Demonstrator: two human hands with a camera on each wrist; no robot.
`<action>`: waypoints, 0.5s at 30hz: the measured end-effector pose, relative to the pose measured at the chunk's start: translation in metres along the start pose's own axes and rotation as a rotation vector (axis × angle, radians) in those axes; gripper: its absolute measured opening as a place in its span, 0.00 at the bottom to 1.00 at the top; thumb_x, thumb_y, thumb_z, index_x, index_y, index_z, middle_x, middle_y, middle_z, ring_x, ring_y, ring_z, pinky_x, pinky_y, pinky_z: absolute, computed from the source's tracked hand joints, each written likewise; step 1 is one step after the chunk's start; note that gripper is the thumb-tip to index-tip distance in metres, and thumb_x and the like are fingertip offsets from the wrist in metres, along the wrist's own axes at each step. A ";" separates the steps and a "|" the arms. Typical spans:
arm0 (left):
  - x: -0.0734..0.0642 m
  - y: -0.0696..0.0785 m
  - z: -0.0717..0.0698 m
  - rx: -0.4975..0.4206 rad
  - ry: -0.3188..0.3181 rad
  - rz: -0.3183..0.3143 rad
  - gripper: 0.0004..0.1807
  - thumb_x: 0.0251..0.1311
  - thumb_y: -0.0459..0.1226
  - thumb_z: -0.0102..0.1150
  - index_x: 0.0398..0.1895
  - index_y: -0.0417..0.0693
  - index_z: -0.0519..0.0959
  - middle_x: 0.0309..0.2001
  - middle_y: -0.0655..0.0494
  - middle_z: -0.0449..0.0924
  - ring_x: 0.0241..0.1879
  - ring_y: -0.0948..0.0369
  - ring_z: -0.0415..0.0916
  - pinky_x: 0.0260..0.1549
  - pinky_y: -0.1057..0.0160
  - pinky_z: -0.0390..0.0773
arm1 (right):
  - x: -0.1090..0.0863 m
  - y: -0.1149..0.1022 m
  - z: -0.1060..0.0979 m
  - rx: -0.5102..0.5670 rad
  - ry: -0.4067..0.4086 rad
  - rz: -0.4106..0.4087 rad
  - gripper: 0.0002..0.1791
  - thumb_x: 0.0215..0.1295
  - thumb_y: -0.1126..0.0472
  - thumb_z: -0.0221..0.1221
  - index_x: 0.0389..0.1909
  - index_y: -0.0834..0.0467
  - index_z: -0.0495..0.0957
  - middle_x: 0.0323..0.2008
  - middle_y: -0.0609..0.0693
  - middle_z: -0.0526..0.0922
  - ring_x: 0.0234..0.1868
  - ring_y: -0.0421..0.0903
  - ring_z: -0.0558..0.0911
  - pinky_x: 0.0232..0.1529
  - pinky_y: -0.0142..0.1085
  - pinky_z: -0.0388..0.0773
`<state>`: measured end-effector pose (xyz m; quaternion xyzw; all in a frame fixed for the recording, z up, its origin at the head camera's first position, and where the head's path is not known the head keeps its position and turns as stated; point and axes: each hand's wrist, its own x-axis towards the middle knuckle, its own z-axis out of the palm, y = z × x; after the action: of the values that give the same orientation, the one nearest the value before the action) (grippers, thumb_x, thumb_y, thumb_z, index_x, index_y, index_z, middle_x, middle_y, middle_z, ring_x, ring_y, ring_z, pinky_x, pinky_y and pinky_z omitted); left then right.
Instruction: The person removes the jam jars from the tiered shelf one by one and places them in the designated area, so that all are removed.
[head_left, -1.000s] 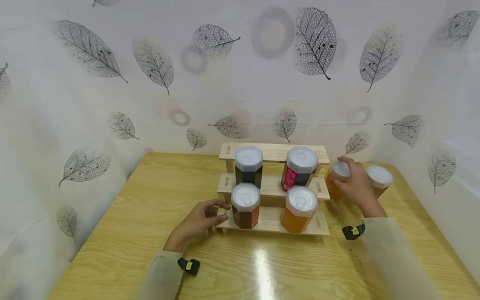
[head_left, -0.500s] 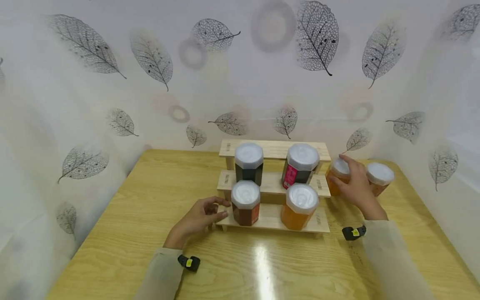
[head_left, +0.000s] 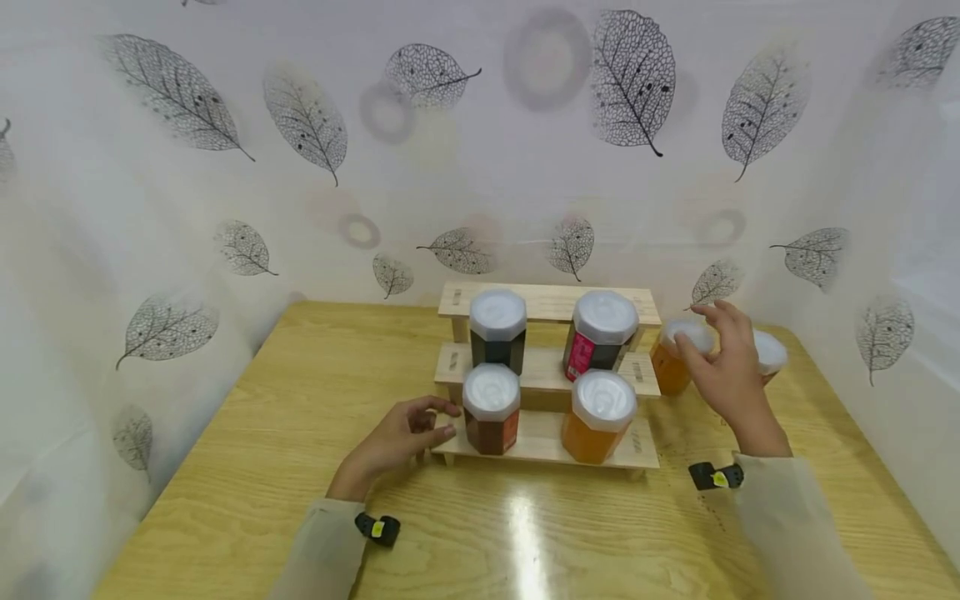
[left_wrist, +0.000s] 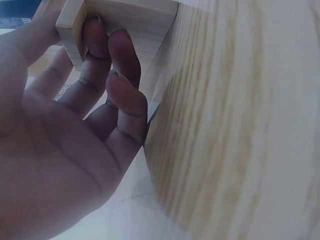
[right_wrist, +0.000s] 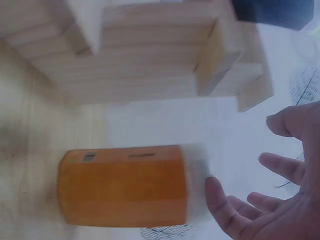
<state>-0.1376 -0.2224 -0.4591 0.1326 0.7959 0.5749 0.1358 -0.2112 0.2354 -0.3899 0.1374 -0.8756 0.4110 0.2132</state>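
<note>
On the light wood-grain table (head_left: 337,350), at the near left, the left hand (head_left: 390,437) has its fingers bent at the left end of the lowest board of a pale wooden three-tier stand (head_left: 543,373); I cannot tell whether they grip the wood or merely rest by it. On that board stand a brown faceted jar with a whitish lid (head_left: 491,412), just beside the left hand, and, to its right, an orange faceted jar with a whitish lid (head_left: 598,417).

On the middle board, farther back, are a dark faceted jar (head_left: 498,332) at left and a dark jar with a pink label (head_left: 600,333) at right.

Right of the stand, a loose amber-orange jar with a translucent lid (head_left: 670,371) stands upright on the table. The right hand (head_left: 733,379), much the nearer, has its fingers apart, clasped round nothing. The jar lies left of and below the palm, long axis vertical, lid end toward the fingers. A second white-lidded jar (head_left: 770,354) is partly hidden behind that hand.

Farthest hangs a white leaf-printed cloth (head_left: 480,183).
</note>
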 end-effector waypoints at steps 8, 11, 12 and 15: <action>0.000 -0.002 0.000 0.000 -0.017 0.002 0.16 0.73 0.36 0.63 0.60 0.42 0.80 0.31 0.51 0.76 0.25 0.58 0.70 0.22 0.64 0.76 | 0.001 -0.025 0.003 0.073 0.011 -0.049 0.35 0.77 0.64 0.58 0.80 0.55 0.57 0.74 0.65 0.58 0.68 0.70 0.68 0.43 0.14 0.68; 0.000 -0.002 0.000 0.003 -0.022 0.006 0.16 0.74 0.37 0.62 0.61 0.41 0.79 0.34 0.49 0.78 0.25 0.58 0.70 0.22 0.64 0.76 | 0.001 -0.033 0.005 0.092 -0.013 -0.082 0.34 0.77 0.64 0.58 0.79 0.54 0.59 0.72 0.65 0.62 0.65 0.69 0.71 0.42 0.14 0.70; 0.000 -0.002 0.000 0.002 -0.023 0.007 0.16 0.74 0.36 0.62 0.61 0.41 0.79 0.35 0.49 0.78 0.25 0.58 0.70 0.22 0.64 0.76 | 0.000 -0.035 0.006 0.100 -0.024 -0.094 0.34 0.76 0.65 0.58 0.79 0.54 0.60 0.71 0.65 0.63 0.64 0.69 0.72 0.42 0.14 0.70; 0.000 -0.001 0.000 0.001 -0.020 0.009 0.17 0.73 0.36 0.62 0.61 0.41 0.79 0.38 0.48 0.79 0.26 0.58 0.70 0.22 0.64 0.76 | -0.001 -0.042 0.010 0.136 -0.059 -0.121 0.33 0.76 0.66 0.58 0.79 0.54 0.61 0.71 0.64 0.64 0.64 0.68 0.73 0.43 0.15 0.72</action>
<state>-0.1381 -0.2228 -0.4598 0.1421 0.7943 0.5736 0.1410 -0.1955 0.2016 -0.3681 0.2161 -0.8418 0.4517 0.2017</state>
